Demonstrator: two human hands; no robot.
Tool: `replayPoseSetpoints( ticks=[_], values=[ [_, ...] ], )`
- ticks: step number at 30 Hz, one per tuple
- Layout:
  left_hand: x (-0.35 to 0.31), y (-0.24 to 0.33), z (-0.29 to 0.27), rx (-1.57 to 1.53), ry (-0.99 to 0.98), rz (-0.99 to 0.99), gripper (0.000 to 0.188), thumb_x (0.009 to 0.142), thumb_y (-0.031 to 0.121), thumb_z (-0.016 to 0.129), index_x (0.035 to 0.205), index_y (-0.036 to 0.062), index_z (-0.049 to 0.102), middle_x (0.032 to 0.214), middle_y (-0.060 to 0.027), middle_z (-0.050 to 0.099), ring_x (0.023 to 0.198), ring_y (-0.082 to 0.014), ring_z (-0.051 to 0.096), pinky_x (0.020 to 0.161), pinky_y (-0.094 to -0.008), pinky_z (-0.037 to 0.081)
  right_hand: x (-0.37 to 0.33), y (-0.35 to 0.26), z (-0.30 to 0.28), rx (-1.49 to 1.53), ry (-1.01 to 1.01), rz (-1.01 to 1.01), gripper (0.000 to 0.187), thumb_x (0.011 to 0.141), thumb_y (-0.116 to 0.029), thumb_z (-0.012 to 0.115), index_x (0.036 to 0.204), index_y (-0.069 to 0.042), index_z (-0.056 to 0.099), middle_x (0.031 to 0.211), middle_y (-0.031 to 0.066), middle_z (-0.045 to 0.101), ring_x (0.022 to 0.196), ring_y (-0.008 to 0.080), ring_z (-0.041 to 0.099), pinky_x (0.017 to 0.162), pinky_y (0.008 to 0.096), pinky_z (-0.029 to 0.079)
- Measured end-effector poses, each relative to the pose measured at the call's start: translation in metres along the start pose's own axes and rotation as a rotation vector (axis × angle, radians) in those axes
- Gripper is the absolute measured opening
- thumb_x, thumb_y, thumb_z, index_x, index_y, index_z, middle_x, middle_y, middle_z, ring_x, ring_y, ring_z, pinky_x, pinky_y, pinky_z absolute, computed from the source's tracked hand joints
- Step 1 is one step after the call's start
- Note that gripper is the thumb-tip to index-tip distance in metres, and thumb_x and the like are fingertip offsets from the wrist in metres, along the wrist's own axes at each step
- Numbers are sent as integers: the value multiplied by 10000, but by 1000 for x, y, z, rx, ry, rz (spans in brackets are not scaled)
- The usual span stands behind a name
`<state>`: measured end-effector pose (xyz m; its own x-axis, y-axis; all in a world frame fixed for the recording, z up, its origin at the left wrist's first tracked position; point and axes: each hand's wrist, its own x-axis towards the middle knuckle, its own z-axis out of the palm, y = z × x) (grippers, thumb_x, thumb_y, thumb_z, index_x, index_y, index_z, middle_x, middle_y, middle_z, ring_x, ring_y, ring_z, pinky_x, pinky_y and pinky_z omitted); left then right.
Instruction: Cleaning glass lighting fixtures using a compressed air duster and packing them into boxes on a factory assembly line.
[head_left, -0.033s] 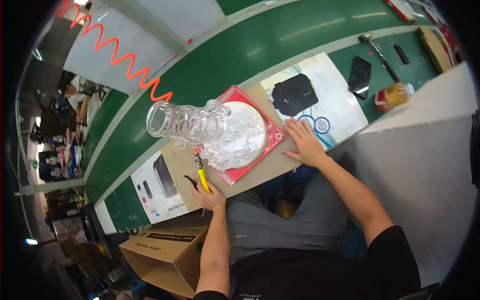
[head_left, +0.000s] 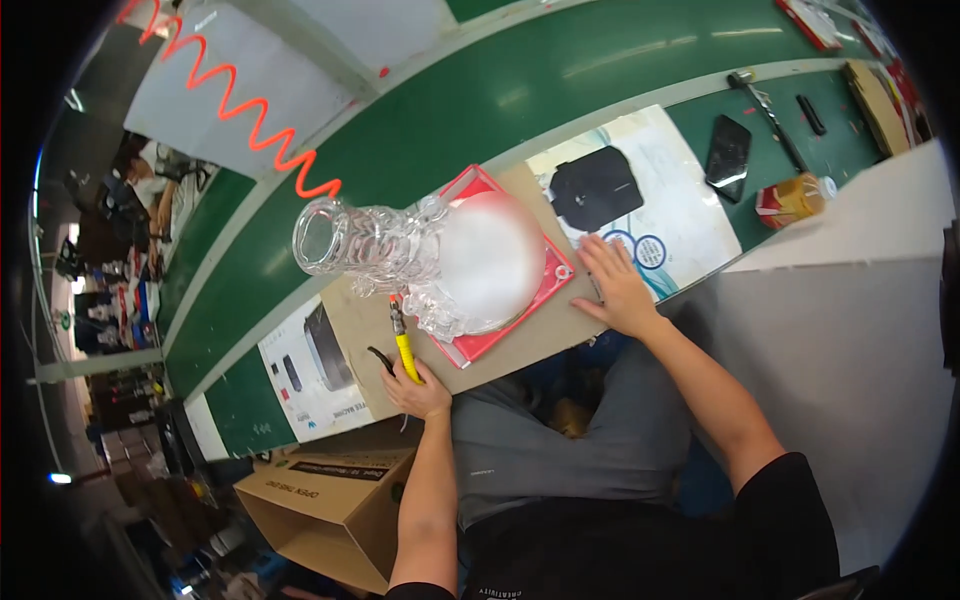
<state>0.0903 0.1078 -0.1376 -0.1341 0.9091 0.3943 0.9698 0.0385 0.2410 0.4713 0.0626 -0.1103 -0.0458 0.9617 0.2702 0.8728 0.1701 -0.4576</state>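
Observation:
A tall clear vase-like piece [head_left: 375,240], glass or clear plastic, rises toward me on its left side beside a round white disc [head_left: 490,260]. Both are over a red square tray [head_left: 558,272] on a sheet of brown cardboard [head_left: 520,350]. The disc's surface looks hazy and blurred. My left hand [head_left: 418,392] rests at the cardboard's near left edge, closed around a yellow air blow gun [head_left: 405,355] with a black lever and a metal fitting. My right hand [head_left: 618,290] lies flat on the cardboard's right side, fingers spread, holding nothing.
An orange coiled hose [head_left: 255,115] hangs at upper left. Printed boxes or boards [head_left: 690,220] lie under the cardboard. On the right are a phone [head_left: 728,158], a hammer-like tool [head_left: 770,120] and a bottle [head_left: 795,200]. An open carton [head_left: 320,510] stands below left. Another person [head_left: 150,180] sits far left.
The disc has turned from a greyish face with a distinct rim to a bright, blurred white. The whole view has shifted slightly; both hands keep their places.

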Motion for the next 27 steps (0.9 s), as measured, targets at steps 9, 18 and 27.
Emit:
replayPoseSetpoints(
  ticks=[9,18,27],
  values=[
    [-8,-16,-4,-11,-23,-17,371,914,311,594,1188,61,587,1323,-242,476,1177,-436,478,988,-511,369,-4,-26,4,-45,-74,30,943,717,-429,787,1416,19,338,1472,203,357,1397,344,322,1163,523,178],
    [-3,-19,-7,-150,-67,-40,365,903,265,619,1205,65,572,1351,-250,456,1198,-419,481,1003,-496,386,-4,-28,6,-110,23,-51,862,764,-444,739,1399,18,385,1450,185,387,1384,332,334,1158,508,199],
    [-2,20,-36,-462,-308,-127,429,937,321,572,1166,-40,532,1290,-304,425,1168,-476,468,978,-480,410,-72,-75,1,-73,91,-22,583,811,-361,722,1298,-82,563,1415,183,426,1395,363,309,1161,530,184]
  ],
)
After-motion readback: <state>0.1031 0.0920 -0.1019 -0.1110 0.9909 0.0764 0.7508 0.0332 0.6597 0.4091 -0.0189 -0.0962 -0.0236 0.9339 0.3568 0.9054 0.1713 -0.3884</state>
